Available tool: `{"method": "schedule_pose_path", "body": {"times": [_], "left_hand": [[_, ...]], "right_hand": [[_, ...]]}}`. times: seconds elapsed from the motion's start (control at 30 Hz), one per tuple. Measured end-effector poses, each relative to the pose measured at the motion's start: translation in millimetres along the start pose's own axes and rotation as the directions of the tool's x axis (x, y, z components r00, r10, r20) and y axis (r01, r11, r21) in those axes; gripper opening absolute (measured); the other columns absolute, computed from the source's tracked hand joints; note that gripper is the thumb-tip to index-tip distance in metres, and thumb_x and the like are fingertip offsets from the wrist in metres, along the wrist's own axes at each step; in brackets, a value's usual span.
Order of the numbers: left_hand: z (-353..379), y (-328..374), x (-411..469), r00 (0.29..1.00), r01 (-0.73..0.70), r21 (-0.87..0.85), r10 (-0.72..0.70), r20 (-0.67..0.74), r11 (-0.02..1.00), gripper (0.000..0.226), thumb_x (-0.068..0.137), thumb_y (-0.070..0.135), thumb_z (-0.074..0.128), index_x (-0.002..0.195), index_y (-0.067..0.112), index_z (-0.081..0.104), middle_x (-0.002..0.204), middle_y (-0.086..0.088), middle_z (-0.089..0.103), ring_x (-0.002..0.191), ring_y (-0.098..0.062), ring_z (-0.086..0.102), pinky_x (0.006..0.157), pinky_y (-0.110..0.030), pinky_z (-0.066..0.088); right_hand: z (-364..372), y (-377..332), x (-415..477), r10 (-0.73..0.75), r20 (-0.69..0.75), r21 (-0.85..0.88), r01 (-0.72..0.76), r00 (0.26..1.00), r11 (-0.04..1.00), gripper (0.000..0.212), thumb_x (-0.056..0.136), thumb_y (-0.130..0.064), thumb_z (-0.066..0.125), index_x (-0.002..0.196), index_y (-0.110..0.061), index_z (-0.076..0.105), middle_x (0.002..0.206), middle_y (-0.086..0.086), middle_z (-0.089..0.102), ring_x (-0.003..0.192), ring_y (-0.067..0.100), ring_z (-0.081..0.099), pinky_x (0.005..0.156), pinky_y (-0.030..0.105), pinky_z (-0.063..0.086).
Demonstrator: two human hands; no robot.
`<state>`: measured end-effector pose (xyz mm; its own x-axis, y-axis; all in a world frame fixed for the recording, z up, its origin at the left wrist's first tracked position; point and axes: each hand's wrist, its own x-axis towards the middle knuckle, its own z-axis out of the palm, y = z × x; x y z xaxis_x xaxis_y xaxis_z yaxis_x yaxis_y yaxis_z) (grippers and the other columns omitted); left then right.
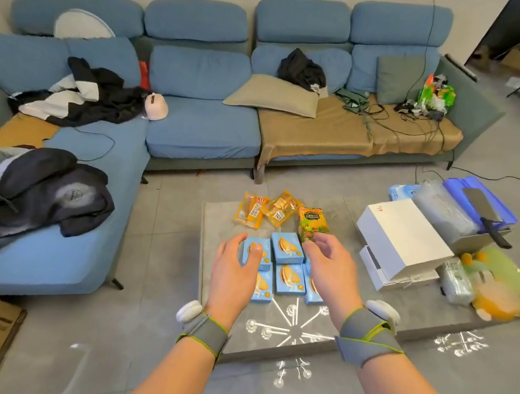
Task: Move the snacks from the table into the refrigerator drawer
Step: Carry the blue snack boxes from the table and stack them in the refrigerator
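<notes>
1. The snacks lie on the low table point(216, 224), directly beneath and just beyond both hands. No refrigerator drawer is in view.
2. The left hand point(235, 269) is spread flat with fingers apart. Its thumb is laid on the nearest-left blue box point(256, 257), and nothing is clasped.
3. The right hand point(330, 267) is loosely apart. Its fingertips are at the near end of the green packet point(312, 224), which lies straight ahead with its long axis pointing away; contact cannot be told.
4. The left hand is judged nearer the boxes, the right nearer the packet.
5. Counted: five blue boxes plainly, with a sixth possibly hidden under the right hand; two orange wrapped packets point(250, 214); one green packet.
</notes>
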<state>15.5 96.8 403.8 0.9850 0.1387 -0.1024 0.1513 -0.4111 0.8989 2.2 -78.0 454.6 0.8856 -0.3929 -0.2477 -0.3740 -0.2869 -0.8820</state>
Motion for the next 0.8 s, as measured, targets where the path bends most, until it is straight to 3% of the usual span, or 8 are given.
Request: {"method": "schedule_pose_path", "body": {"times": [0.27, 0.4, 0.57, 0.67, 0.8], "left_hand": [[86.0, -8.6, 61.6, 0.989, 0.133, 0.057, -0.136, 0.057, 0.989, 0.046, 0.101, 0.041, 0.062, 0.144, 0.024, 0.054, 0.144, 0.003, 0.052, 0.132, -0.015, 0.053, 0.113, -0.035, 0.042], [131.4, -18.2, 90.1, 0.969, 0.239, 0.124, -0.246, 0.038, 0.963, 0.046, 0.101, 0.042, 0.060, 0.144, 0.026, 0.054, 0.143, 0.002, 0.052, 0.132, -0.015, 0.051, 0.105, -0.029, 0.041], [183.4, -50.1, 110.5, 0.913, 0.398, 0.185, -0.408, 0.018, 0.899, 0.049, 0.101, 0.041, 0.061, 0.145, 0.022, 0.053, 0.145, -0.003, 0.054, 0.132, -0.021, 0.053, 0.110, -0.040, 0.045], [207.4, -82.5, 113.0, 0.862, 0.488, 0.226, -0.506, 0.031, 0.843, 0.050, 0.101, 0.042, 0.061, 0.146, 0.020, 0.053, 0.143, -0.003, 0.054, 0.130, -0.020, 0.055, 0.110, -0.037, 0.044], [231.6, -141.1, 115.1, 0.768, 0.594, 0.278, -0.635, 0.083, 0.755, 0.055, 0.100, 0.043, 0.060, 0.149, 0.019, 0.050, 0.143, -0.004, 0.052, 0.132, -0.023, 0.053, 0.112, -0.044, 0.045]], "right_hand": [[-22.6, 48.8, 114.4, 0.133, 0.038, 0.000, -0.133, 0.990, 0.991, 0.035, 0.097, -0.033, 0.064, 0.131, -0.022, 0.065, 0.130, 0.002, 0.068, 0.121, 0.021, 0.062, 0.107, 0.047, 0.048], [-37.8, 82.2, 175.8, 0.220, 0.100, -0.031, -0.218, 0.970, 0.976, 0.034, 0.097, -0.033, 0.065, 0.128, -0.020, 0.066, 0.127, 0.003, 0.067, 0.118, 0.023, 0.063, 0.098, 0.039, 0.050], [-50.8, 136.5, 239.7, 0.330, 0.165, -0.119, -0.313, 0.929, 0.942, 0.032, 0.085, -0.042, 0.062, 0.114, -0.029, 0.065, 0.113, -0.001, 0.070, 0.107, 0.028, 0.067, 0.098, 0.052, 0.052], [-51.6, 175.0, 271.1, 0.401, 0.157, -0.181, -0.373, 0.902, 0.910, 0.029, 0.090, -0.034, 0.066, 0.117, -0.022, 0.069, 0.114, 0.002, 0.071, 0.110, 0.026, 0.066, 0.101, 0.049, 0.051], [-43.5, 231.8, 304.2, 0.482, 0.151, -0.270, -0.434, 0.863, 0.860, 0.038, 0.082, -0.041, 0.063, 0.114, -0.021, 0.070, 0.109, 0.001, 0.073, 0.107, 0.026, 0.068, 0.099, 0.046, 0.053]]}}
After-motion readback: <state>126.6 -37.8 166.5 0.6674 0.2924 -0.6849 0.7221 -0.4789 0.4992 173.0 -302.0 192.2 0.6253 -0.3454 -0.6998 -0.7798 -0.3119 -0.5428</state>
